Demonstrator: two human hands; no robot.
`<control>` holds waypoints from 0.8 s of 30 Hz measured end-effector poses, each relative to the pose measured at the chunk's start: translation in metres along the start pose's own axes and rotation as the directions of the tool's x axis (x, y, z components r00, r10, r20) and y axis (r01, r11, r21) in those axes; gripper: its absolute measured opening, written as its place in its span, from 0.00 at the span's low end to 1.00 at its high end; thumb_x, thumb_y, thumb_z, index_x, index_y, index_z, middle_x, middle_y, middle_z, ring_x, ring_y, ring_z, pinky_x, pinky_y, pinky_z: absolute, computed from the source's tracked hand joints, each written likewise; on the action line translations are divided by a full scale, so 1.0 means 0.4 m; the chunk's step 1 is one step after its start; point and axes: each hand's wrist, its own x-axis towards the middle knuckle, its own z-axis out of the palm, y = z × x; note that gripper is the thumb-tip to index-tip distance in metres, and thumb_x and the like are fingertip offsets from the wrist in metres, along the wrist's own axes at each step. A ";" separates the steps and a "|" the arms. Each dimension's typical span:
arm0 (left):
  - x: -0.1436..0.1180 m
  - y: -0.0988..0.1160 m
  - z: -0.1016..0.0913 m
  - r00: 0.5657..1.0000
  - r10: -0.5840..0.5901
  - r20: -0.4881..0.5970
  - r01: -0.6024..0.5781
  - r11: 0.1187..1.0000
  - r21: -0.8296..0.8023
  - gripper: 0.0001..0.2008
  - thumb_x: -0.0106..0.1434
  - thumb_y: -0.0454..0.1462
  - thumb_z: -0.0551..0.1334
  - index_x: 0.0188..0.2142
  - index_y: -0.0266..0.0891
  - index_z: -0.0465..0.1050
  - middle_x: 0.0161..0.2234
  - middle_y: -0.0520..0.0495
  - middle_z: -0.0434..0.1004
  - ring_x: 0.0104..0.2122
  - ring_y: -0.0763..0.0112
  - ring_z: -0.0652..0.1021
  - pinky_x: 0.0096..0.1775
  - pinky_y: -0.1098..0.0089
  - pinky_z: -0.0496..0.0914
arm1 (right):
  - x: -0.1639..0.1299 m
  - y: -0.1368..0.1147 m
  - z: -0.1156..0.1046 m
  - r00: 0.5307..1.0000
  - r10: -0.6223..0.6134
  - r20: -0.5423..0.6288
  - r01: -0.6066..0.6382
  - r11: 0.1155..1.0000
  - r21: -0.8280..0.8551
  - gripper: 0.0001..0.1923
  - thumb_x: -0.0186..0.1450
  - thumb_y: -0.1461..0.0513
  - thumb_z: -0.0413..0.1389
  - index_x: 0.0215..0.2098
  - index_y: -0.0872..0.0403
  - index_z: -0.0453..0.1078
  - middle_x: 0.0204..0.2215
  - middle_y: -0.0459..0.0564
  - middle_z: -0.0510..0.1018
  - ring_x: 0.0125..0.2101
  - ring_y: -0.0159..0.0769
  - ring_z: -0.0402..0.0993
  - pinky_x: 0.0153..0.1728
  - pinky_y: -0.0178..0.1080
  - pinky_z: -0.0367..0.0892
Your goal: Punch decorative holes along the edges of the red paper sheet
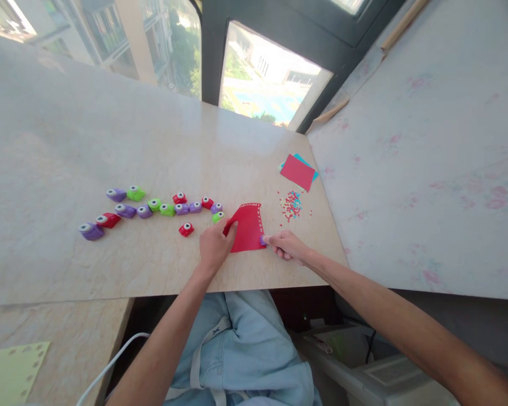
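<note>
A sheet of red paper [248, 230] lies on the stone counter, with a row of small punched holes along its far edge and down its right edge. My left hand [215, 243] pinches its left edge, which curls up a little. At the right edge my right hand [287, 247] is closed on a small purple craft punch [263, 241], mostly hidden by the thumb and fingers. Left of the paper, several more punches in purple, green and red stand in an uneven line, among them a red punch [186, 229] set apart in front.
Tiny punched paper bits [291, 206] are scattered right of the sheet. Behind them lies a stack of coloured paper [298, 172], red on top. A yellow-green punched sheet [14, 372] rests at lower left, near a white cable [110, 363]. Window and flowered wall border the counter [152, 135].
</note>
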 end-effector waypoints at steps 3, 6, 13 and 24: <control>0.001 -0.002 0.001 1.000 0.011 -0.012 -0.011 1.000 0.004 0.14 0.66 0.44 0.56 0.36 0.39 0.76 0.28 0.47 0.78 0.26 0.67 0.74 0.28 0.71 0.56 | -0.002 0.000 0.006 1.000 0.001 -0.020 -0.001 1.000 0.012 0.23 0.59 0.47 0.59 0.18 0.55 0.64 0.11 0.40 0.63 0.10 0.21 0.52 0.10 0.29 0.43; 0.001 -0.006 0.003 1.000 0.019 -0.020 -0.019 1.000 0.004 0.14 0.66 0.44 0.56 0.37 0.39 0.76 0.27 0.47 0.78 0.26 0.68 0.74 0.28 0.71 0.56 | -0.006 0.002 0.013 0.999 -0.017 -0.040 0.018 1.000 0.020 0.23 0.60 0.47 0.58 0.18 0.55 0.64 0.11 0.40 0.63 0.10 0.21 0.51 0.11 0.29 0.42; 0.001 -0.009 0.003 0.999 0.030 -0.038 -0.030 1.000 -0.006 0.14 0.65 0.44 0.55 0.36 0.39 0.76 0.26 0.47 0.77 0.26 0.68 0.73 0.28 0.71 0.56 | -0.011 0.013 0.025 0.994 -0.088 -0.063 0.091 0.995 0.047 0.24 0.60 0.46 0.57 0.18 0.56 0.65 0.11 0.41 0.64 0.10 0.21 0.51 0.11 0.30 0.42; 0.000 -0.009 0.003 0.998 0.034 -0.044 -0.035 0.999 -0.029 0.14 0.66 0.44 0.55 0.37 0.39 0.76 0.29 0.46 0.79 0.26 0.67 0.74 0.29 0.71 0.58 | -0.016 0.048 0.030 0.959 -0.210 -0.190 0.256 0.931 0.261 0.24 0.59 0.42 0.56 0.27 0.55 0.65 0.14 0.38 0.63 0.11 0.21 0.48 0.12 0.30 0.40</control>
